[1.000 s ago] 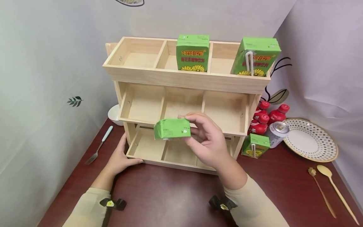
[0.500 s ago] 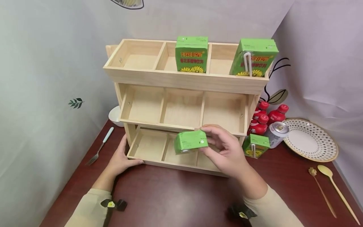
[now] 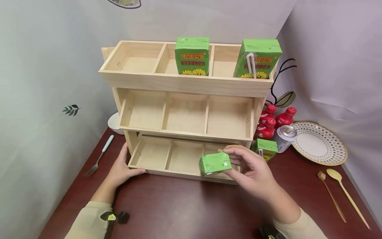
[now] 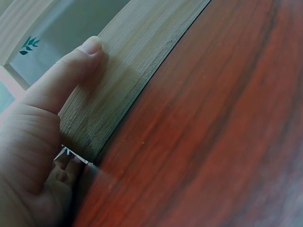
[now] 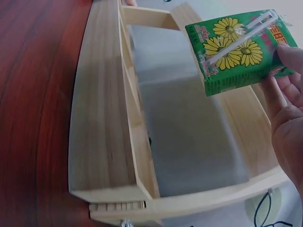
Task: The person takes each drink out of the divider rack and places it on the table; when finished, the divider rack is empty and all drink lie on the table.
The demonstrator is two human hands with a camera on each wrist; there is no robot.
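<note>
In the head view my right hand holds a green drink carton by one end, in front of the right-hand part of the shelf's bottom tier. Yellow flowers and a white straw show on the carton's side in the right wrist view, with thumb and fingers pinching its end. My left hand grips the lower left corner of the three-tier wooden shelf. Its thumb lies along the front board in the left wrist view, the fingers round the side. Two more cartons stand in the top tier, one in the middle compartment, one in the right.
Right of the shelf are red bottles, a can, another green carton and a dotted plate. Two gold spoons lie at the far right. A fork and a white bowl are on the left.
My right hand has carried the carton rightward and down, from before the middle tier to before the bottom tier. The left hand stays at the shelf corner; the head view has shifted slightly.
</note>
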